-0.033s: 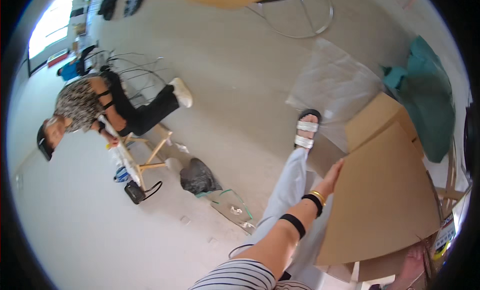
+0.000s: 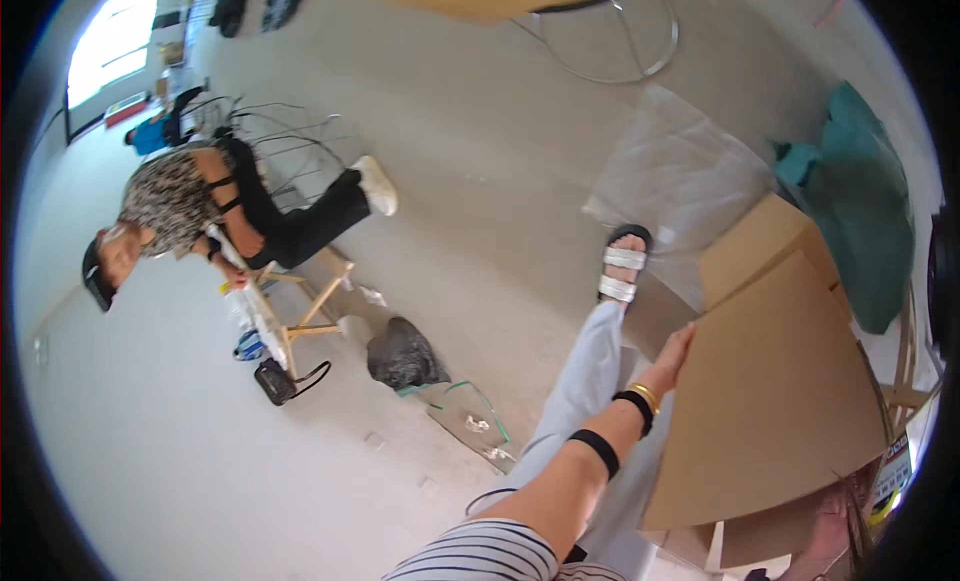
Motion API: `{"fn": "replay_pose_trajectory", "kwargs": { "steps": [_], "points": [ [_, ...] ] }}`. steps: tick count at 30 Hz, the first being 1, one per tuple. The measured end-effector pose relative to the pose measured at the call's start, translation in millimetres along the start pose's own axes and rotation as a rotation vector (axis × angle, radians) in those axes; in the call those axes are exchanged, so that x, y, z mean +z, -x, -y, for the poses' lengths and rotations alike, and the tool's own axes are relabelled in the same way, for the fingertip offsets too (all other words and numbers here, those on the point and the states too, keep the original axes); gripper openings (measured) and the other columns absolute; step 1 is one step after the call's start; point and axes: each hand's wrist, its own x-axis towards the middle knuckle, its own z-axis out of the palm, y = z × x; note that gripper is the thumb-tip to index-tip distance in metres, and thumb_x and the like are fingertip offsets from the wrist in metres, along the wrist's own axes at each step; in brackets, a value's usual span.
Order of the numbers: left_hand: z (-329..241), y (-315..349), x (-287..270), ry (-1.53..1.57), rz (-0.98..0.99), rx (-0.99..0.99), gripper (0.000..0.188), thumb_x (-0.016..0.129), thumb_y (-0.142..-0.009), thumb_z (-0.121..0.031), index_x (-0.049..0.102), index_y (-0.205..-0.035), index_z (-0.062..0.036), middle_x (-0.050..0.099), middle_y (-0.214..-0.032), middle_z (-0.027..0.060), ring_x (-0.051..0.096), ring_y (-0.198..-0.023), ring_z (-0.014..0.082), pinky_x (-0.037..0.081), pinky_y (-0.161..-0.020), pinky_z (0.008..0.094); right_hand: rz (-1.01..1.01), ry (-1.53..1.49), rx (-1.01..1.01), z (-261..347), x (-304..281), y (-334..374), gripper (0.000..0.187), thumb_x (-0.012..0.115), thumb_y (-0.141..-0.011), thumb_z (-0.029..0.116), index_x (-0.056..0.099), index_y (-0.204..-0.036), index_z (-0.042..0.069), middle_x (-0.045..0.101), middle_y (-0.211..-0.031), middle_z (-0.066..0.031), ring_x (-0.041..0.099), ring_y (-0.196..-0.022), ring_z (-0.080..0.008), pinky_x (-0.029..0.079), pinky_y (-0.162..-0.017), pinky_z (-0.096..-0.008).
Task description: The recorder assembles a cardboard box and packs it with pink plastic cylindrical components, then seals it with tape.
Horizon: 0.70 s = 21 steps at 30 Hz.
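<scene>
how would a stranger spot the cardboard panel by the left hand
Find the dark green bundle at far right. Below and left of it is a broad cardboard panel. Unlike the smaller cardboard piece above, it has the left hand at its edge.

The left hand's fingers touched a cardboard box; beyond them stood a sandalled foot, and farther right a green bundle.

The left arm stretches forward and to the right, nearly straight at the wrist; the left hand has its fingers partly hidden; the right hand is low, mostly hidden, its grip unclear.
</scene>
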Motion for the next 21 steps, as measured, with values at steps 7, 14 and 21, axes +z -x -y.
{"fn": "replay_pose_trajectory", "kwargs": {
  "steps": [7, 14, 21],
  "points": [
    [-12.8, 36.0, 15.0, -0.524, -0.391, 0.153, 0.07, 0.05, -0.095, -0.05, 0.033, -0.139, 0.0027, 0.046, -0.137, 0.0199, 0.046, -0.125, 0.028, 0.039, -0.102, 0.0363, -0.08, 0.096, 0.014, 7.8, 73.8, -17.9, 0.017, 0.058, -0.086, 0.02, 0.049, -0.089, 0.005, 0.044, -0.07, -0.0039, 0.038, -0.053, -0.0129, 0.034, -0.047, -0.0274],
    [-20.5, 96.7, -25.9, -0.743, -0.474, 0.482, 0.073, 0.056, -0.091, -0.046, 0.036, -0.137, 0.0057, 0.046, -0.136, 0.0278, 0.044, -0.129, 0.0355, 0.037, -0.105, 0.041, 0.023, 0.068, 0.044, 9.7, 57.1, -56.8, 0.016, 0.058, -0.086, 0.019, 0.05, -0.09, 0.006, 0.046, -0.072, -0.0034, 0.04, -0.055, -0.0142, 0.036, -0.049, -0.0281],
    [-6.0, 154.2, -32.4, -0.8, -0.434, 0.432, 0.064, 0.055, -0.092, -0.043, 0.043, -0.13, 0.0066, 0.056, -0.125, 0.0253, 0.053, -0.119, 0.033, 0.041, -0.1, 0.039, 0.369, 0.186, 0.104, 53.2, -27.5, -152.4, 0.029, 0.049, -0.093, 0.034, 0.057, -0.101, 0.007, 0.057, -0.084, -0.0049, 0.051, -0.067, -0.0194, 0.046, -0.061, -0.0361]
  ]
}}
